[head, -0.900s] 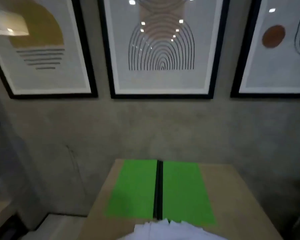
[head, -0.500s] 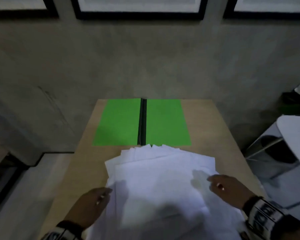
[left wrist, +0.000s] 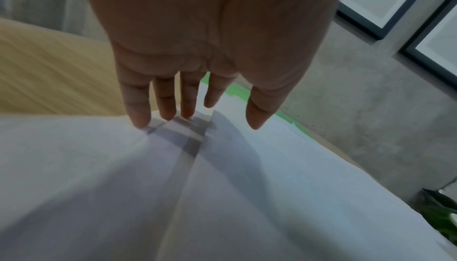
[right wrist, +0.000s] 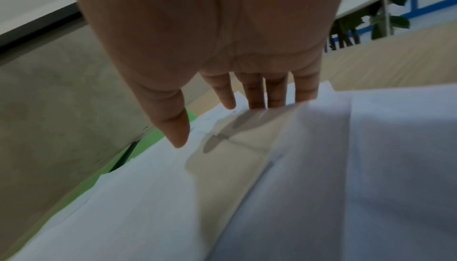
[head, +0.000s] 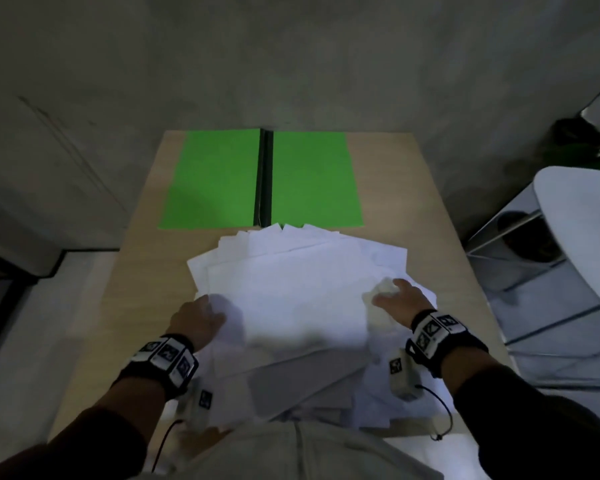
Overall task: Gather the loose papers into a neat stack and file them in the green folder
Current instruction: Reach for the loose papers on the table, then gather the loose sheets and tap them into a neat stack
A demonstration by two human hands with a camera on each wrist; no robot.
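Observation:
A fanned, untidy spread of white papers (head: 291, 292) covers the near half of the wooden table (head: 146, 271). Beyond it the green folder (head: 219, 178) lies open flat, its dark spine in the middle; some paper corners overlap its near edge. My left hand (head: 196, 315) rests on the spread's left side with straight fingers (left wrist: 138, 106) touching the sheets (left wrist: 222, 196). My right hand (head: 397, 296) lies on the right side, fingers (right wrist: 257, 97) extended onto the papers (right wrist: 321, 187). Neither hand holds a sheet.
A grey concrete wall (head: 291, 64) stands right behind the table's far edge. A white chair or small table (head: 575, 216) and a metal frame stand close on the right, with a plant (head: 582, 140) behind. Floor drops away on the left.
The view has tilted down from the framed pictures to the table. Both hands came into view and have moved inward onto the paper spread.

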